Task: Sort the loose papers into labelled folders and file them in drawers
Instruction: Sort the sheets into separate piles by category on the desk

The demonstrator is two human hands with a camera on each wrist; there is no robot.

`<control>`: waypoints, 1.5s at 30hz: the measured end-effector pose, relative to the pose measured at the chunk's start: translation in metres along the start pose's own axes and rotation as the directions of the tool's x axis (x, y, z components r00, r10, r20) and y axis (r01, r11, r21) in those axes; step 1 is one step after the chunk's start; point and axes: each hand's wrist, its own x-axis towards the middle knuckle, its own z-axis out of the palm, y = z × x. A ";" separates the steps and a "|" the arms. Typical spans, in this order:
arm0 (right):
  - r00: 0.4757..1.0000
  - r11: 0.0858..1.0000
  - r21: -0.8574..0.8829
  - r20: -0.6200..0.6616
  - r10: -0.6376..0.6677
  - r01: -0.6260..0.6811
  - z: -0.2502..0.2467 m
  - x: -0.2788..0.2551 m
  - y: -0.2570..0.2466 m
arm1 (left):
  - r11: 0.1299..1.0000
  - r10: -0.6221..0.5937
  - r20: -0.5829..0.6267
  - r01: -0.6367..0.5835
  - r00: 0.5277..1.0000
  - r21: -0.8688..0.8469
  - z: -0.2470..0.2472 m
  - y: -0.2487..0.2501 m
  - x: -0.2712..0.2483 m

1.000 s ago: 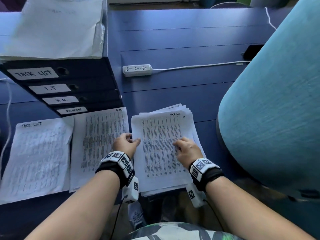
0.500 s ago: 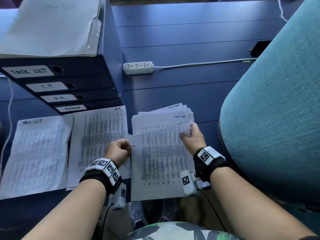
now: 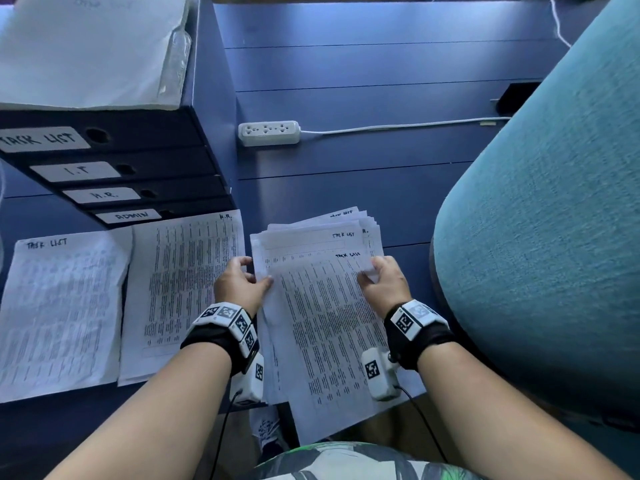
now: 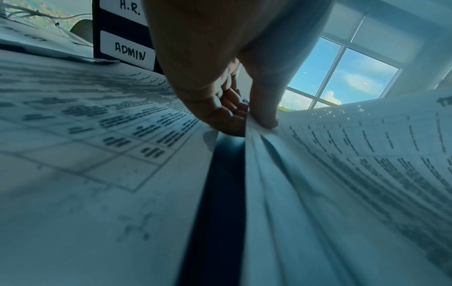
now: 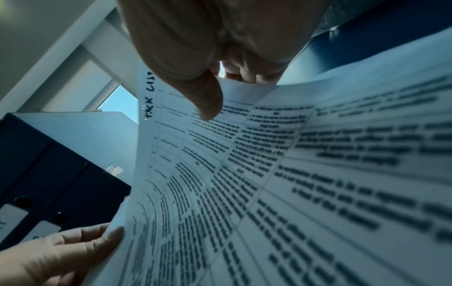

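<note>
A printed sheet marked TASK LIST (image 3: 329, 327) is lifted off the loose paper stack (image 3: 311, 233) in front of me. My left hand (image 3: 242, 282) pinches its left edge between thumb and fingers (image 4: 264, 116). My right hand (image 3: 381, 282) pinches its top right corner, thumb (image 5: 208, 100) on the printed face. To the left lie a sorted TASK LIST pile (image 3: 62, 313) and an H.R. pile (image 3: 187, 289). Behind them stands a dark drawer unit (image 3: 114, 168) labelled TASK LIST, I.T, H.R. and ADMIN.
A white folder (image 3: 86, 46) lies on top of the drawer unit. A white power strip (image 3: 269, 132) with its cable crosses the blue desk (image 3: 346, 181) behind the stack. A teal chair back (image 3: 540, 237) stands close on the right.
The top sheet has come up off the stack and slid toward me. My right hand went from pressing the page to pinching its top corner; my left hand took the left edge.
</note>
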 end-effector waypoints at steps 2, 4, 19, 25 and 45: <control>1.000 1.000 0.010 0.004 -0.010 0.010 -0.002 -0.002 -0.001 | 1.000 -0.007 -0.019 0.007 1.000 -0.006 -0.001 -0.001 0.000; 1.000 0.999 0.010 -0.001 -0.030 0.030 -0.002 -0.002 -0.001 | 0.999 -0.019 -0.030 0.018 0.999 -0.032 -0.003 -0.002 0.001; 0.999 0.992 0.125 -0.038 0.038 -0.033 -0.006 0.007 -0.006 | 0.993 -0.047 -0.027 0.044 0.999 -0.107 -0.012 -0.016 0.007; 0.997 0.989 0.147 -0.079 -0.020 0.032 -0.004 0.006 -0.010 | 0.966 0.028 -0.083 -0.048 0.996 -0.253 -0.012 -0.016 0.002; 1.000 0.939 0.345 -0.025 0.017 -0.008 0.001 0.000 -0.002 | 0.997 -0.053 0.061 0.057 0.997 -0.061 -0.009 -0.006 0.005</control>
